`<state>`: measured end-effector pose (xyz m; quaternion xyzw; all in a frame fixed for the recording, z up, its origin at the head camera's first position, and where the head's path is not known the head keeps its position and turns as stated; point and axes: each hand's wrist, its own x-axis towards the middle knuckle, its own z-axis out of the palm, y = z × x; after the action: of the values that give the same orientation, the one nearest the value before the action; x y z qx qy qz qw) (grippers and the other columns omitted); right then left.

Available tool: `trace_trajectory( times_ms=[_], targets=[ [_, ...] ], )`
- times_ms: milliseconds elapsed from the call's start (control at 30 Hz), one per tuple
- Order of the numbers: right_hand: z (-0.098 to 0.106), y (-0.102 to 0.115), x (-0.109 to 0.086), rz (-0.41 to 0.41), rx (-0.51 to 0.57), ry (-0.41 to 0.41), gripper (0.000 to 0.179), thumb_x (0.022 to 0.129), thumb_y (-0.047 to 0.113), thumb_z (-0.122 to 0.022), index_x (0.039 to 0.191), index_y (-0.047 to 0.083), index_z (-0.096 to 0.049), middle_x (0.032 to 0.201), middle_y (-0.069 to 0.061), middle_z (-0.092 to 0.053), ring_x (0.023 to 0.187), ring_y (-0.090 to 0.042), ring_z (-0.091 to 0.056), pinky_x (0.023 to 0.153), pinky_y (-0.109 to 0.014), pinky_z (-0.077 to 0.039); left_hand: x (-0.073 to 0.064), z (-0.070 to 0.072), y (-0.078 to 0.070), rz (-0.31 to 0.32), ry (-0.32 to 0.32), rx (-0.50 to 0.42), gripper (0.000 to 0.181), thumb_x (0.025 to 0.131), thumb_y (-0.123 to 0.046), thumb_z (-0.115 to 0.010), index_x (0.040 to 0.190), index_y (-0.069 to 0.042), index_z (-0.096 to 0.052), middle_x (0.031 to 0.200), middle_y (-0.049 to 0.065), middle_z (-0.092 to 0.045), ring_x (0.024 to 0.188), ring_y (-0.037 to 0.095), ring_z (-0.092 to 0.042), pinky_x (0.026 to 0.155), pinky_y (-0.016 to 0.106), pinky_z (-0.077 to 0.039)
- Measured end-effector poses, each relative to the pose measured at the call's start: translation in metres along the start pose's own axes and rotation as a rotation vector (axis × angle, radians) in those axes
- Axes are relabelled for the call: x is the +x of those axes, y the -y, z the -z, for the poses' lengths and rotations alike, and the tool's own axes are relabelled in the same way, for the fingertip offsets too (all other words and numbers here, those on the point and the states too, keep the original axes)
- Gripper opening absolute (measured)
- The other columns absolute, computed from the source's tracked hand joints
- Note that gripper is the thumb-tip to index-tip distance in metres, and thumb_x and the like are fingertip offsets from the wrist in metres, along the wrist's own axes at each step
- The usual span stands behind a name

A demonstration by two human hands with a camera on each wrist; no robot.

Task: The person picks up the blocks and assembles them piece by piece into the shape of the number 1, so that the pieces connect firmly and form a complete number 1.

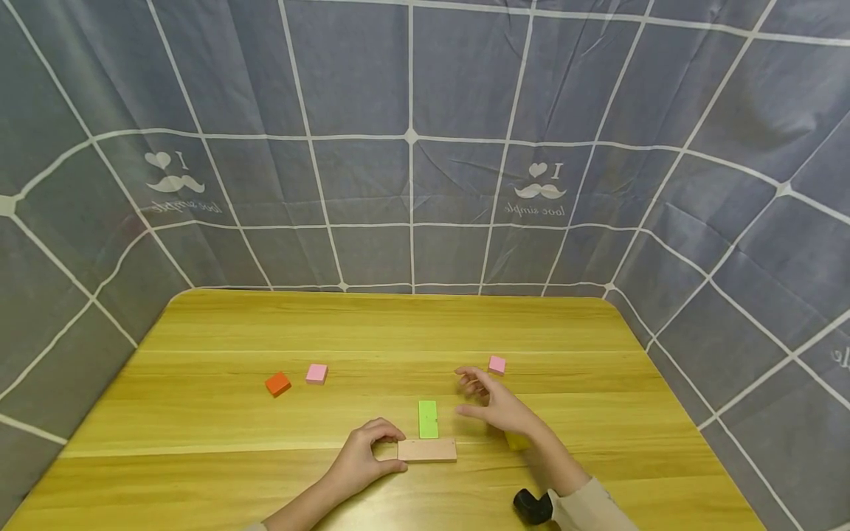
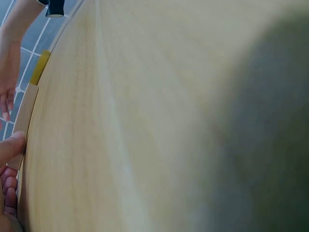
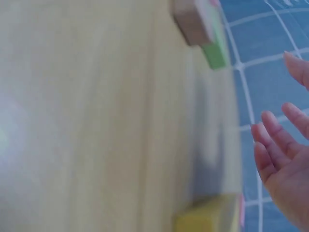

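Observation:
A plain wooden block (image 1: 427, 450) lies lengthwise near the middle front of the table. My left hand (image 1: 364, 459) holds its left end between thumb and fingers; the left wrist view shows the thumb (image 2: 11, 147) against the block's side. Just behind the wooden block lies a bright green block (image 1: 428, 419), its near end at the block's far edge. My right hand (image 1: 494, 404) hovers right of the green block with fingers spread and loosely bent, holding nothing. Beneath the right forearm, a yellow block (image 1: 516, 441) is partly hidden; it also shows in the right wrist view.
A pink block (image 1: 496, 364) sits just beyond my right hand. Farther left lie another pink block (image 1: 316, 374) and an orange-red block (image 1: 278, 383). A grey checked curtain (image 1: 412, 184) surrounds the back and sides of the wooden table (image 1: 199, 457).

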<state>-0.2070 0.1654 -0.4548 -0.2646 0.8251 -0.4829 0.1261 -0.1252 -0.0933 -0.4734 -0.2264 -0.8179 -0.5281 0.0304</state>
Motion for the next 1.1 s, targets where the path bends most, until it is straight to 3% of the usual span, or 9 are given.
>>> trace_trajectory(
  times_ms=[600, 1100],
  targets=[
    [0.05, -0.035, -0.04, 0.006, 0.11, 0.015, 0.07, 0.083, 0.008, -0.066, 0.139, -0.003, -0.026, 0.117, -0.027, -0.042, 0.094, -0.033, -0.047, 0.077, -0.022, -0.044, 0.0, -0.001, 0.002, -0.009, -0.007, -0.007, 0.03, 0.063, 0.001, -0.08, 0.088, 0.002, -0.064, 0.087, 0.011, -0.062, 0.08, 0.026, -0.058, 0.074, 0.029, -0.051],
    [0.06, -0.063, -0.063, -0.003, 0.235, 0.067, 0.076, 0.081, 0.0, -0.065, 0.139, -0.009, -0.017, 0.113, -0.033, -0.038, 0.086, -0.017, -0.048, 0.072, -0.018, -0.044, -0.001, -0.002, 0.001, -0.005, -0.008, -0.006, 0.029, 0.063, 0.001, -0.079, 0.088, 0.002, -0.064, 0.088, 0.011, -0.062, 0.08, 0.026, -0.058, 0.075, 0.029, -0.051]
  ],
)
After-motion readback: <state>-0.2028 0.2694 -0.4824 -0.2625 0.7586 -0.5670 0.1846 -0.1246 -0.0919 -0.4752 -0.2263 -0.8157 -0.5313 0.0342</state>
